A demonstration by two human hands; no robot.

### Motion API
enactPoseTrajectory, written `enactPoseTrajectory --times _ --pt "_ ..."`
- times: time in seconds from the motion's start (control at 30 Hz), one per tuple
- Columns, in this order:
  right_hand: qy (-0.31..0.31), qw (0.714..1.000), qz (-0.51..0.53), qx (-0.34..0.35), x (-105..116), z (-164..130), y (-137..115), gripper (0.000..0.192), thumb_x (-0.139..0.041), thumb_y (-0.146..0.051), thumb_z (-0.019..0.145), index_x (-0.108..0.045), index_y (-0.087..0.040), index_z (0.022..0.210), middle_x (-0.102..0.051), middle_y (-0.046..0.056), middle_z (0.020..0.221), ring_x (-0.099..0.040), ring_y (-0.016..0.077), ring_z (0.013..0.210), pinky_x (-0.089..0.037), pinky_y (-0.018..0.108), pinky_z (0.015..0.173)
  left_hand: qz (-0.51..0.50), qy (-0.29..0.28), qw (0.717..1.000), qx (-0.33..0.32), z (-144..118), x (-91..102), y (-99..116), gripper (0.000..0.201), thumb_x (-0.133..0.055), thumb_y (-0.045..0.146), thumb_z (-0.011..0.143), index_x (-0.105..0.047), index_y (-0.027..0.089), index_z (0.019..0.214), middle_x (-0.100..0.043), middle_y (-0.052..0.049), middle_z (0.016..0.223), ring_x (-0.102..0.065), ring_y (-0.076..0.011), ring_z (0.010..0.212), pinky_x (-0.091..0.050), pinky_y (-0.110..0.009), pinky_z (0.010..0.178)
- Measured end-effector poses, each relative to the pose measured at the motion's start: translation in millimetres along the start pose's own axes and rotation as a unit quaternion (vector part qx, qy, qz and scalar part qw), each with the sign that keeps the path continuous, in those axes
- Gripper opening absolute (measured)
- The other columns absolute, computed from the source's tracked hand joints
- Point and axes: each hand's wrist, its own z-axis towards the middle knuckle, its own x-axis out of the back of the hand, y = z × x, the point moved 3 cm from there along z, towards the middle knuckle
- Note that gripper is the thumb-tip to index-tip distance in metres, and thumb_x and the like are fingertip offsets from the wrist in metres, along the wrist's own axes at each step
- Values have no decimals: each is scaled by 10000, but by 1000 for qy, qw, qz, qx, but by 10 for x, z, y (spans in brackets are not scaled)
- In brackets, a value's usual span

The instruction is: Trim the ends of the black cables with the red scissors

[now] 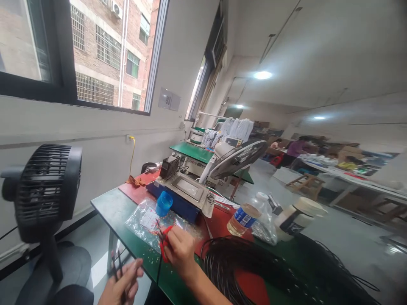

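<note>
My right hand point(181, 248) is closed around the red handles of a pair of scissors point(163, 245), whose dark blades point up and away over the green table edge. Low in the view, my left hand point(122, 281) is closed on thin black cable ends point(116, 262); two dark strands stick up past the fingers, one with a reddish tip. Beyond the scissors lies a clear plastic bag point(143, 218) strewn with small orange-red scraps. On it stands a blue plastic cup point(164, 204). A large coil of black cable point(219, 271) lies beside my right forearm.
A dusty blue-based machine point(187, 190) stands behind the cup. To its right are a labelled bottle of liquid point(243, 219), a plastic bag point(265, 224) and a cream container point(299, 218). A black fan point(47, 186) stands left; a tilted fan point(240, 159) stands behind. People work farther back.
</note>
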Motion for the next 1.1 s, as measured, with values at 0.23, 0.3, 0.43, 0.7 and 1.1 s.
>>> enactPoseTrajectory --times 0.23,0.3,0.43,0.7,1.1 --pt "-85 984 32 151 96 -315 -479 265 -334 -130 912 -598 -114 899 -578 47 647 -490 144 566 -239 285 514 -43 -58 997 8 -156 -260 74 322 -737 348 611 -705 120 835 -645 -52 658 -439 -22 441 -256 -99 324" --pt "-105 977 55 178 99 -377 -519 288 -311 -112 910 -599 -109 918 -589 51 663 -501 145 580 -247 289 516 -57 -47 997 8 -156 -221 30 322 -775 301 566 -701 115 818 -616 -21 613 -387 -3 398 -250 -102 319" --pt "-157 977 144 33 51 -389 -424 170 -482 -277 874 -610 -167 892 -597 34 715 -511 142 645 -310 261 560 -40 0 999 -37 -110 -74 12 333 -776 276 571 -687 98 838 -581 13 582 -310 28 380 -185 -82 321" --pt "-404 636 556 -350 -171 -513 -310 582 -438 -691 755 -611 -135 721 -391 -42 543 -360 59 440 -299 190 436 2 88 995 -44 -132 44 30 398 -811 283 507 -686 107 840 -632 -8 607 -529 -48 531 -417 -115 483" --pt "-416 503 611 -447 -238 -659 -331 535 -526 -637 748 -647 -116 745 -418 -45 549 -348 15 410 -246 149 392 29 58 996 -57 -76 14 -16 362 -811 276 495 -709 115 804 -671 -24 599 -597 -108 586 -478 -184 581"
